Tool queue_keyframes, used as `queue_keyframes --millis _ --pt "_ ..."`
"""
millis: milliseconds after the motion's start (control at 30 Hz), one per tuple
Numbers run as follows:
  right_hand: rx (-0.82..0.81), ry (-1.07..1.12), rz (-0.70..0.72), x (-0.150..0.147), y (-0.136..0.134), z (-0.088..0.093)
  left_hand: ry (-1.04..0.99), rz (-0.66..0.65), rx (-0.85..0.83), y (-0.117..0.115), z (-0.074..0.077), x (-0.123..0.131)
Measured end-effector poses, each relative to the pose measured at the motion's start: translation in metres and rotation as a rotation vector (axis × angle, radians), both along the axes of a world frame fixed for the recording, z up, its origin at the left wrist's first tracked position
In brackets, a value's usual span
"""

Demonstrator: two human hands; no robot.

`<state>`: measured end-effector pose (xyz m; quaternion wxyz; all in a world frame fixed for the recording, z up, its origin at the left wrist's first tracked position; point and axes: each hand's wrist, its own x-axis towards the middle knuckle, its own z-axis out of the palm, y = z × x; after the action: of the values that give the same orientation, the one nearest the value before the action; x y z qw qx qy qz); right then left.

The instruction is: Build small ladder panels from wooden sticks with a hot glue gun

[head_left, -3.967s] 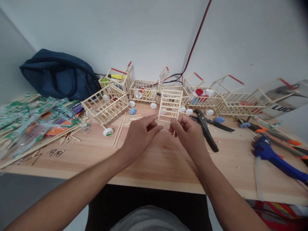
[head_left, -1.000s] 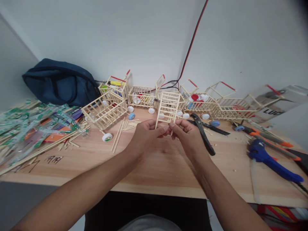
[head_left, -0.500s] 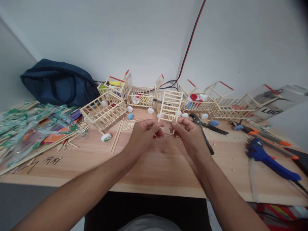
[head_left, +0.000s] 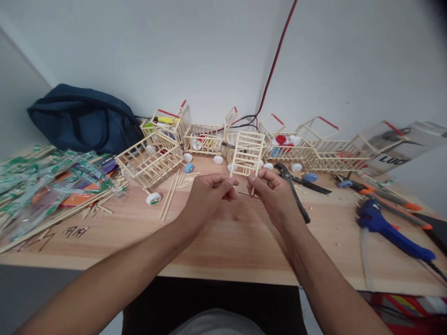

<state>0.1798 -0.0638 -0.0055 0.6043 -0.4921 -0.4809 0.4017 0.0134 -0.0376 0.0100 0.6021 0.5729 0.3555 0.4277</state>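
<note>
My right hand (head_left: 270, 190) pinches the lower edge of a small ladder-like frame of thin wooden sticks (head_left: 248, 153), held upright above the wooden table (head_left: 230, 237). My left hand (head_left: 209, 193) is just left of it, fingers curled with thumb and forefinger together near the frame's lower left corner; whether it touches the frame or holds anything is unclear.
Several stick-built carts with red handles (head_left: 209, 135) line the wall, one tipped on its side (head_left: 150, 160). Black pliers (head_left: 296, 193), a blue-handled tool (head_left: 394, 230), bottle caps (head_left: 152, 199), loose sticks (head_left: 171, 193), plastic packets (head_left: 52, 186) and a dark blue bag (head_left: 84, 118) lie around.
My left hand has let go of the frame's lower edge and drawn slightly left. The right hand keeps holding the frame, which has tilted a little to the right.
</note>
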Motion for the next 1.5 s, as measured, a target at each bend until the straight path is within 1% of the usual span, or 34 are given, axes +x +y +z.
queue_keyframes --millis 267,500,667,833,1067,1500 --pt "-0.001 -0.015 -0.01 0.0002 -0.0008 0.0007 0.007 -0.003 -0.002 -0.0014 0.0007 0.0002" --pt "-0.032 0.033 -0.001 -0.0024 -0.0008 0.0004 -0.017 -0.001 -0.01 -0.0017 -0.0007 0.0006" --pt "-0.072 0.07 -0.029 -0.0052 -0.0022 0.0032 -0.028 0.01 -0.023 -0.0024 -0.0011 0.0012" --pt "-0.088 0.044 -0.053 -0.0063 -0.0025 0.0036 -0.017 0.013 -0.037 -0.0024 -0.0022 0.0017" --pt "-0.051 0.022 -0.048 -0.0068 -0.0024 0.0042 -0.015 0.015 -0.043 -0.0021 -0.0021 0.0026" --pt "-0.024 0.004 -0.045 -0.0031 -0.0018 -0.0018 -0.026 -0.002 -0.054 -0.0016 -0.0029 0.0029"
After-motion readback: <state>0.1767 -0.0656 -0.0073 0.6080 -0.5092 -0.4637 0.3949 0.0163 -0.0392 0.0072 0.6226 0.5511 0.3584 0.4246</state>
